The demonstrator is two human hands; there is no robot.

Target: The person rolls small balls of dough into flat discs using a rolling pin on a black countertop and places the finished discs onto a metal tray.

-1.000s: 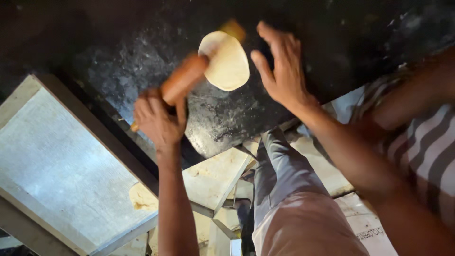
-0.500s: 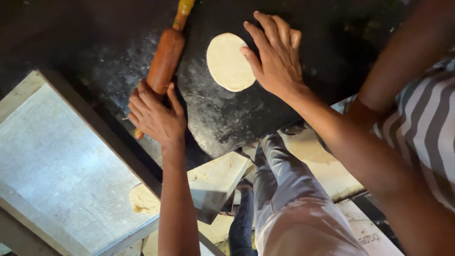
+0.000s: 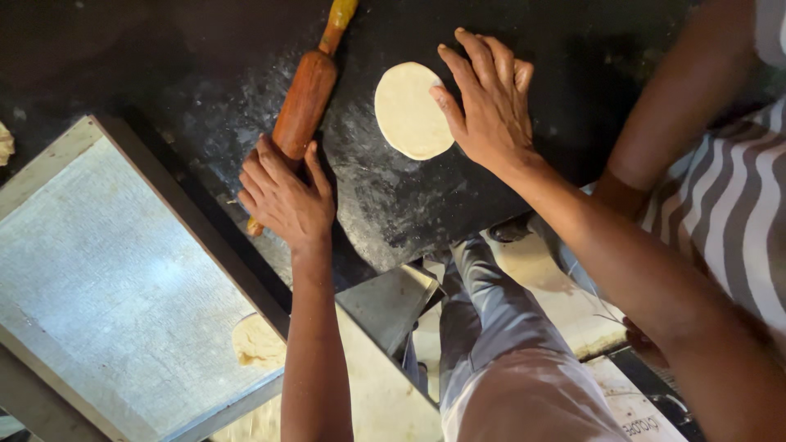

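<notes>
A flat round disc of pale dough point(image 3: 409, 110) lies on a dark, flour-dusted stone slab point(image 3: 409, 205). My right hand point(image 3: 487, 106) rests on the disc's right edge, palm down with the fingers spread. A wooden rolling pin point(image 3: 304, 98) lies slanted on the slab to the left of the disc, apart from it. My left hand point(image 3: 282, 196) covers the pin's near end, with the fingers curled over it.
A metal tray point(image 3: 106, 278) with a dough scrap point(image 3: 255, 340) sits at lower left. Below the slab are grey-trousered legs point(image 3: 499, 352). A person in a striped shirt point(image 3: 729, 213) stands at right, one arm point(image 3: 679, 106) reaching over the slab's far right.
The rolling pin has come off the dough and now lies to its left. My right hand has lowered onto the disc. My left hand stays on the pin's near end.
</notes>
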